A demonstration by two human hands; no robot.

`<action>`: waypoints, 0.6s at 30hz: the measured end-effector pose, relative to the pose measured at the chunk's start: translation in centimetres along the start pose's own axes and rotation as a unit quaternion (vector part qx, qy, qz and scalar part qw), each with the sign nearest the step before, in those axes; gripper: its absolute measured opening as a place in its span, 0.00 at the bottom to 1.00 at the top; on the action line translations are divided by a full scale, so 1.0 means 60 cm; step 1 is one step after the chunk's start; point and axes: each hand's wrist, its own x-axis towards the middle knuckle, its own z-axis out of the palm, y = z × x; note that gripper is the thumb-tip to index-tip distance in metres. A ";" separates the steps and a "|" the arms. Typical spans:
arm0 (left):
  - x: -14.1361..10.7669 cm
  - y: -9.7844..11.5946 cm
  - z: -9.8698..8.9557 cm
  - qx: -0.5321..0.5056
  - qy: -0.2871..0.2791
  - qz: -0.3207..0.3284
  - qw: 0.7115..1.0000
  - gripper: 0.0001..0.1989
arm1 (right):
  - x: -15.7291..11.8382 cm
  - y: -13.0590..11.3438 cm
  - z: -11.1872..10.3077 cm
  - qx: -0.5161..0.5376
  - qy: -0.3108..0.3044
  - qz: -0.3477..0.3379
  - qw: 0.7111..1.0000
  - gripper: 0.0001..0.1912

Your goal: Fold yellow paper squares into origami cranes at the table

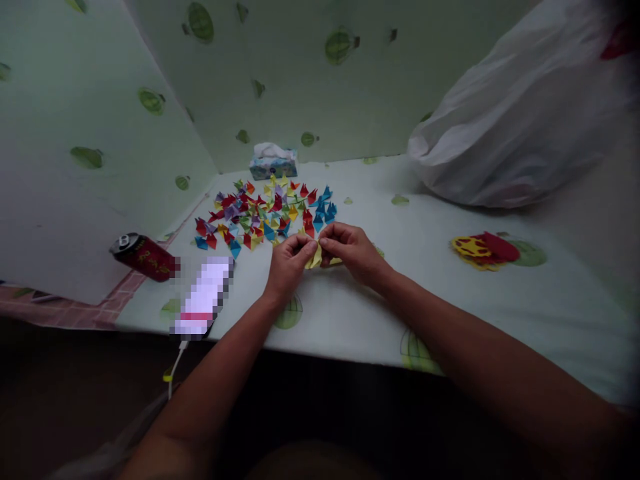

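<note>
A small piece of yellow folded paper [315, 259] is pinched between my two hands over the table. My left hand [291, 263] has its thumb and fingers closed on the paper's left side. From the right, my right hand [353, 250] holds it near the top with thumb and forefinger pressed together. Just behind my hands spreads a pile of small folded paper figures [250, 212] in red, blue, yellow, green, orange and purple. Something yellow lies partly hidden under my right hand.
A screen-lit phone [207, 293] with a white cable lies at the front left, beside a tilted dark red can [145, 256]. A tissue box [273, 163] stands at the back. Red and yellow cut-outs [485, 250] lie right, below a large white plastic bag [510, 127].
</note>
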 end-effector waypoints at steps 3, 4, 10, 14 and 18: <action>0.000 0.002 0.000 0.014 -0.001 0.001 1.000 0.12 | 0.001 -0.001 0.000 -0.025 0.003 -0.015 1.000 0.12; 0.000 0.003 0.000 0.015 -0.002 0.000 1.000 0.12 | 0.002 -0.001 0.000 -0.034 0.002 -0.019 0.999 0.11; 0.002 0.004 0.000 0.009 -0.007 -0.019 1.000 0.12 | 0.000 -0.002 0.001 -0.050 -0.005 -0.021 0.999 0.10; 0.002 0.008 0.000 -0.010 -0.018 -0.028 0.999 0.12 | -0.001 -0.004 0.000 -0.072 0.002 -0.031 0.997 0.10; 0.002 0.011 0.000 -0.015 -0.026 -0.041 0.999 0.12 | -0.001 -0.004 -0.002 -0.075 -0.011 -0.028 0.997 0.11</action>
